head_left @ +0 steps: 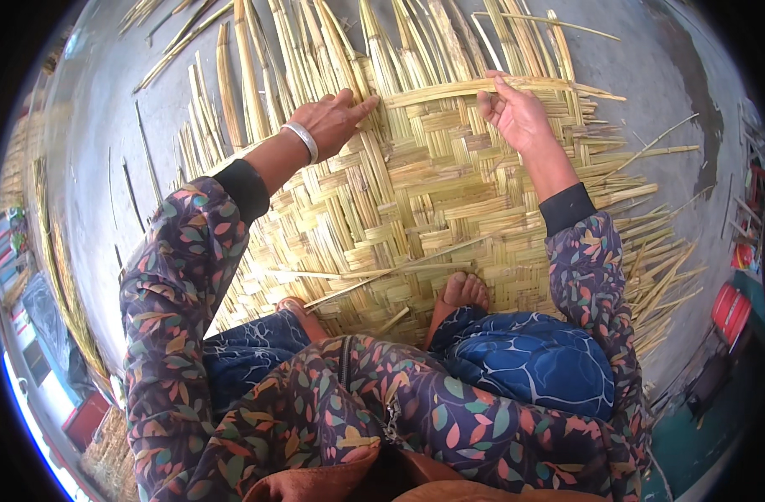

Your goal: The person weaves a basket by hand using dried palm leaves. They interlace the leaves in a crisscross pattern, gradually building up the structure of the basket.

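Pinching a loose bamboo strip [483,86] at its 3 o'clock end, the right hand [516,113] is closed on it; the left hand [332,121], fingers spread flat, presses the woven mat [416,192] at 9 o'clock of that strip.

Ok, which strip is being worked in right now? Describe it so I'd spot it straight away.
Start at the big woven cane mat on the grey floor, and go to its far, unfinished edge. The strip lies crosswise between the left hand and the right hand. Unlike the upright loose ends around it, it runs sideways, and the right hand pinches it.
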